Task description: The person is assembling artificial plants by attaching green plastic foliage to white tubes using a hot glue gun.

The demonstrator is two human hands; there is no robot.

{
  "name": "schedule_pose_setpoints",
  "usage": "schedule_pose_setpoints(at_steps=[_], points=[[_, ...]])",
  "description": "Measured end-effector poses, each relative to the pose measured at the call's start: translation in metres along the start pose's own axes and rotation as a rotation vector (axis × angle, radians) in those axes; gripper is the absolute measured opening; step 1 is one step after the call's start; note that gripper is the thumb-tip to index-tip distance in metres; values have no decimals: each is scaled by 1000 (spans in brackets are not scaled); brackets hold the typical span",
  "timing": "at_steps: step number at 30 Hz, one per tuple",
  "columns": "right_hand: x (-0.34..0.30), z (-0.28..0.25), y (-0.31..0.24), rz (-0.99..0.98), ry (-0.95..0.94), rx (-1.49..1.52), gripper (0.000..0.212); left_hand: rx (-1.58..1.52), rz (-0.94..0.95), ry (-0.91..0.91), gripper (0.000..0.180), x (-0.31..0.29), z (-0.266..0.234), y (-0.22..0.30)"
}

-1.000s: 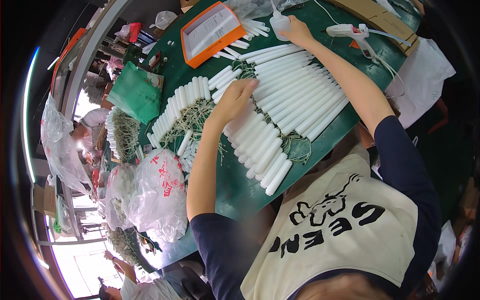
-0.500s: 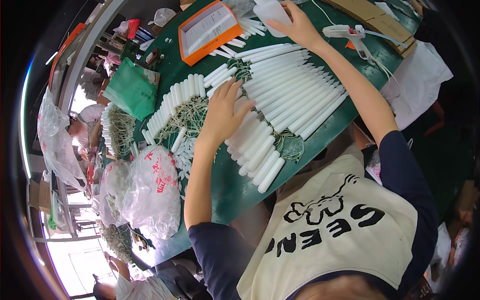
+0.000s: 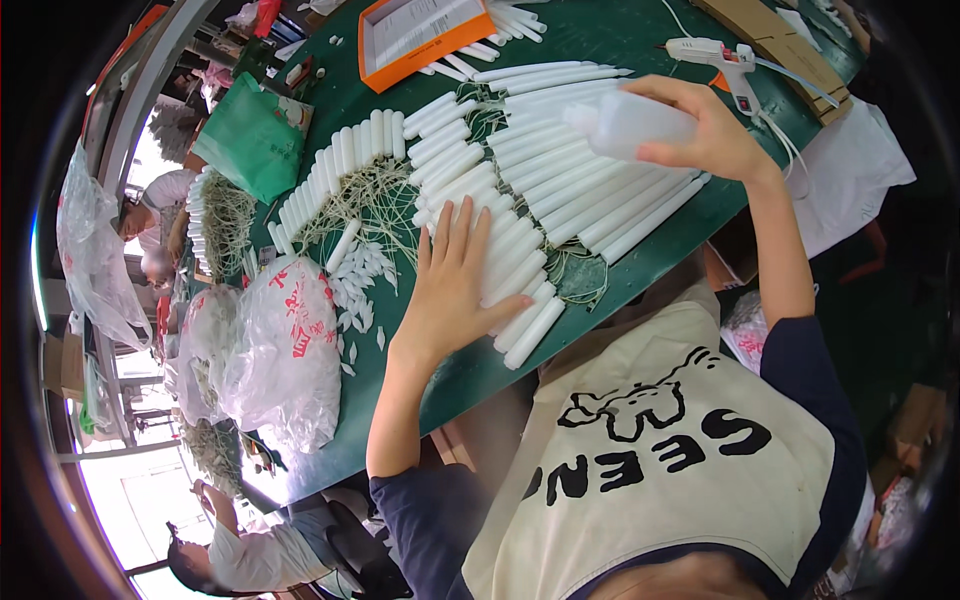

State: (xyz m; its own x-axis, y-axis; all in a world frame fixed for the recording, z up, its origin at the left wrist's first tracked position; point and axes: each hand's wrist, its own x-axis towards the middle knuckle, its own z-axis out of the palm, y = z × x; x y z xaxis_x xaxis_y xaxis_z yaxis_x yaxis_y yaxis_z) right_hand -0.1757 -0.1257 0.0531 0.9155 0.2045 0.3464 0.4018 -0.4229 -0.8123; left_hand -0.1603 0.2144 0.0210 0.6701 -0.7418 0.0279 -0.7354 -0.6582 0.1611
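Observation:
My right hand [image 3: 715,130] is wrapped round a translucent white plastic bottle [image 3: 645,124], tilted on its side with its top pointing left. The bottle hangs over a row of long white candle-like sticks [image 3: 575,195] with pointed tips on their right ends. My left hand [image 3: 450,280] is open, its fingers stretched out across a row of shorter white tubes [image 3: 460,170]. Thin greenish wires [image 3: 490,125] run between the two rows, with a loose tangle near the table edge. Whether the left palm presses on the tubes or hovers is hard to tell.
A glue gun [image 3: 715,60] lies at the far right by flattened cardboard [image 3: 770,50]. An orange box [image 3: 420,45] sits at the back. More wired tubes [image 3: 350,150], small white flame-shaped pieces [image 3: 355,280], a green bag [image 3: 255,140] and a clear plastic bag [image 3: 285,350] are left. People sit beyond.
My right hand has brought the bottle from the back of the table nearer, over the long sticks, and tipped it sideways. My left hand has moved down along the shorter tubes.

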Motion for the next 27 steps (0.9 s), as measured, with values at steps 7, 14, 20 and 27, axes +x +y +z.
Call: schedule_pose_setpoints(at_steps=[7, 14, 20, 27], points=[[-12, -20, -6, 56, -231, -102, 51, -54, 11, -8, 101, 0, 0, -4], [-10, -28, -17, 48, -341, -225, 48, -90, 9, 16, 101, -1, 5, -7], [-10, -27, -17, 30, -346, -295, 52, -88, 14, 29, 101, -1, 5, -5], [-8, -30, -21, 27, -372, -341, 52, -81, 7, 19, 101, -1, 5, -4]])
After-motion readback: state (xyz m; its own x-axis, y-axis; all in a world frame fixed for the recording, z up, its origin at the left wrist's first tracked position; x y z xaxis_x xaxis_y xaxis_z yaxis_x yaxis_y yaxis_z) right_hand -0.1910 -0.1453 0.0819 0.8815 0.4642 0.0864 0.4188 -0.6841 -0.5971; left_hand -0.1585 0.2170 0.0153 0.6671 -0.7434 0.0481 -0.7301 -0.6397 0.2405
